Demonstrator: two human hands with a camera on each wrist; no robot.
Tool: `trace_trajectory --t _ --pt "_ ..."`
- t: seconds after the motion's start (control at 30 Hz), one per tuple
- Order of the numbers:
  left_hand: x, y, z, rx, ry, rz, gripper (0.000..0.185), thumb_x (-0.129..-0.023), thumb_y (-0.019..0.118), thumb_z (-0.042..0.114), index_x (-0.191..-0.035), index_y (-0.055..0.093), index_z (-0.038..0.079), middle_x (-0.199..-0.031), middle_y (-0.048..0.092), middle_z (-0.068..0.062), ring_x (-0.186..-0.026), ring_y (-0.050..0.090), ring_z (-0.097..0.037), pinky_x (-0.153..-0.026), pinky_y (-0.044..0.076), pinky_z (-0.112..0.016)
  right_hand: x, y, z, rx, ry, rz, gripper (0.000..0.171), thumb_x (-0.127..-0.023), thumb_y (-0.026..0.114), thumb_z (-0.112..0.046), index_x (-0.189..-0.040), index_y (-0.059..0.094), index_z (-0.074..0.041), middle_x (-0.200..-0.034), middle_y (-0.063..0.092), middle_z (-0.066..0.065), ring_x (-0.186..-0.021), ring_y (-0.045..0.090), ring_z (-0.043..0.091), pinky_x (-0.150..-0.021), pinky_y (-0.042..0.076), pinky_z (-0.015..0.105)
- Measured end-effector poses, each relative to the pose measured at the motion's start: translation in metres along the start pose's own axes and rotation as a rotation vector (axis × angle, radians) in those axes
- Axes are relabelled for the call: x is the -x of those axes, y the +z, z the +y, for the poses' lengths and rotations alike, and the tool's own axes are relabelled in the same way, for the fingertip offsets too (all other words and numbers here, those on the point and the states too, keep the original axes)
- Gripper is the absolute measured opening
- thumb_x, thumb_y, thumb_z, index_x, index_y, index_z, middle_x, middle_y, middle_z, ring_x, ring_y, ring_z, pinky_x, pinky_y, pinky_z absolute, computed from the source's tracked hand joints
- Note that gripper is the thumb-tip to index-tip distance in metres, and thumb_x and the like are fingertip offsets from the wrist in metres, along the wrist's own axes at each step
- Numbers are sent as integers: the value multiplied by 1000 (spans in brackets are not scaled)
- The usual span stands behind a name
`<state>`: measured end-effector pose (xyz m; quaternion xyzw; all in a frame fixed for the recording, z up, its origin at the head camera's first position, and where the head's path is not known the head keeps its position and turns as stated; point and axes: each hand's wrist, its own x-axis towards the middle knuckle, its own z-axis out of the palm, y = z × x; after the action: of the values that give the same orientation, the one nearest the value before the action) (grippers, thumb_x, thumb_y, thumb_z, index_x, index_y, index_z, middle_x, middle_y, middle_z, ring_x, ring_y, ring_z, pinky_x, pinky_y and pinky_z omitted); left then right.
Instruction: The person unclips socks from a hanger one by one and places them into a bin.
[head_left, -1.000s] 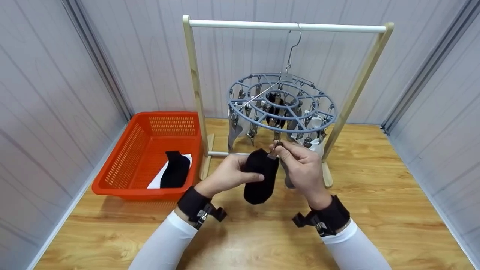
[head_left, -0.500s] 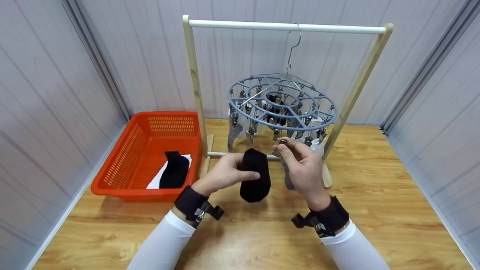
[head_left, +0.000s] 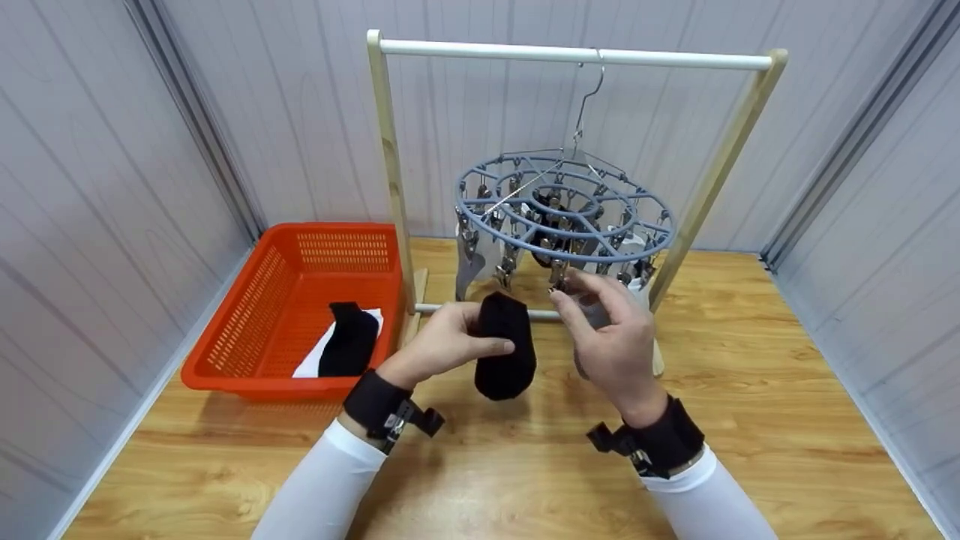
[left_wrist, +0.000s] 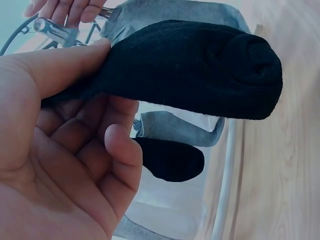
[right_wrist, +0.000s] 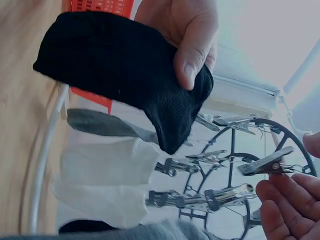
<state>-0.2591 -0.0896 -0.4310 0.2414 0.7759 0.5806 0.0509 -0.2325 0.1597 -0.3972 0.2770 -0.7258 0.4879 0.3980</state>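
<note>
My left hand (head_left: 450, 341) pinches a black sock (head_left: 505, 356) between thumb and fingers, in front of the round clip hanger (head_left: 517, 240). In the left wrist view, the sock's rounded end points right. My right hand (head_left: 611, 330) is just below the hanger's front rim, beside a metal clip (right_wrist: 267, 165). In the right wrist view, its thumb stands apart from the clip while the fingers lie against or just under it; contact is hard to tell. The sock is apart from that clip. Grey, white and black socks hang from other clips.
An orange basket (head_left: 296, 384) at the left holds another black sock (head_left: 349, 341) over a white one (head_left: 307, 366). The hanger hooks onto the white bar (head_left: 487, 50) of a wooden stand. Walls (head_left: 97, 187) enclose the wooden floor (head_left: 495, 472).
The black sock has moved left with my left hand, away from the clip at its upper edge. My right thumb and fingers have spread from their pinch on the clip.
</note>
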Motion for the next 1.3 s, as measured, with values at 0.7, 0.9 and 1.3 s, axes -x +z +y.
trace_trajectory --t 0.7,0.9,1.3 --pt "8 -28 10 33 -41 51 16 -92 92 15 -95 78 8 -77 73 -1 -66 63 -16 -60 54 -28 -26 -23 0 256 -257 297 25 -93 79 -11 -112 80 5 -114 73 25 -114 63 45 -111 45 45" --pt "11 -38 14 19 -53 73 17 -93 92 17 -102 81 6 -85 79 -4 -74 70 -17 -67 58 -31 -26 -25 9 340 -222 264 32 -98 78 -20 -121 80 2 -132 73 25 -135 59 49 -124 37 60" --pt "19 -60 18 26 -40 112 19 -94 91 20 -109 85 9 -100 82 -9 -93 79 -27 -81 61 -34 -22 -25 16 402 -158 190 40 -103 79 -24 -133 75 1 -133 70 24 -133 57 47 -124 34 58"
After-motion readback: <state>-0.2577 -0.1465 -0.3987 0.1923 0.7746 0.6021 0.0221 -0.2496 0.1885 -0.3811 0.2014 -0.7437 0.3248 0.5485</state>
